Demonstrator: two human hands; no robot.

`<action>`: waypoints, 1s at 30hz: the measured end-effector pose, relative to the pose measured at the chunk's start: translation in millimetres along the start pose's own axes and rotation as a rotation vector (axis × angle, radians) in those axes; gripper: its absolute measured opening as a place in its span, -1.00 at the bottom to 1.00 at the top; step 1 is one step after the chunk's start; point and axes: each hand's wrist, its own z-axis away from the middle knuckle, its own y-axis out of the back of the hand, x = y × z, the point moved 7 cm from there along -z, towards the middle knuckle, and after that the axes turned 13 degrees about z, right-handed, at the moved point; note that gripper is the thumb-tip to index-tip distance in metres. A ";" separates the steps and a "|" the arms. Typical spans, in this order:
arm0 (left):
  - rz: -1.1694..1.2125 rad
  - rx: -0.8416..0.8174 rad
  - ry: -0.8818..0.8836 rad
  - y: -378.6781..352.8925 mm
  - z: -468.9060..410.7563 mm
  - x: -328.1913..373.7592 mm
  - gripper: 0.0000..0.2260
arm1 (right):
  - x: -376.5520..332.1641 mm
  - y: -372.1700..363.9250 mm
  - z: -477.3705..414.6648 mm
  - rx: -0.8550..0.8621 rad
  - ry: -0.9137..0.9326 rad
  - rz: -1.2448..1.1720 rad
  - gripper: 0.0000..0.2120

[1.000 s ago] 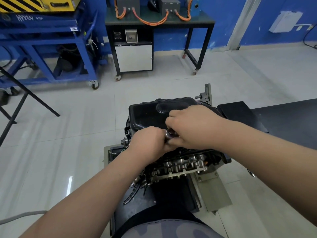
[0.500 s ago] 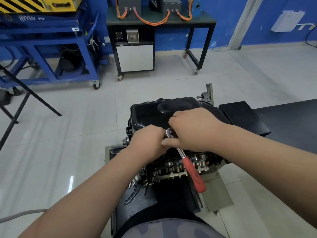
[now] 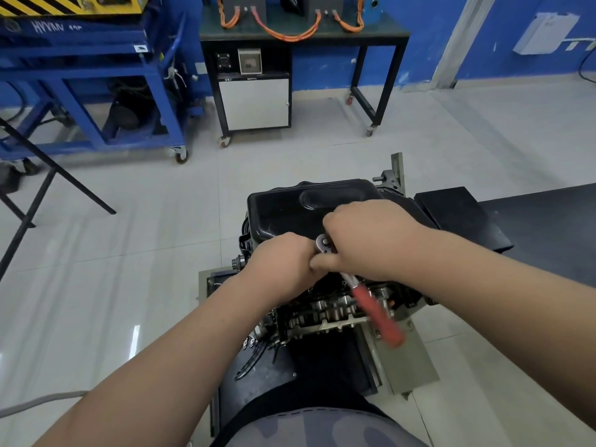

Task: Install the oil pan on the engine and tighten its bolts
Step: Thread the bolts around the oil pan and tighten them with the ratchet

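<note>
Pan (image 3: 290, 211): glossy black rounded box, seated atop engine (image 3: 335, 312), frame centre. Ratchet (image 3: 374, 311): round chrome head, red handle, blurred, trailing toward 5 o'clock. Right hand (image 3: 371, 243) curled round its neck. Left hand (image 3: 283, 262) fisted at head's 8 o'clock; grip hidden.

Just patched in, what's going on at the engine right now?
A person's right hand grips a red-handled metal ratchet wrench near its head, at the near edge of the black oil pan seated on the grey metal engine. The left hand is curled beside the head; what it holds is hidden.
</note>
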 end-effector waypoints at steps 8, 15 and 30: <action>0.024 0.039 0.013 0.3 -0.9 -2.7 -0.70 | -3.5 7.5 0.5 0.070 0.057 0.033 -0.71; 0.078 0.030 -0.022 -0.2 1.7 4.6 -0.68 | -10.4 5.7 7.0 0.040 0.154 0.054 -0.77; 0.071 0.000 -0.029 -2.0 0.1 6.0 -0.67 | -6.4 8.2 10.6 0.083 0.225 0.146 -0.72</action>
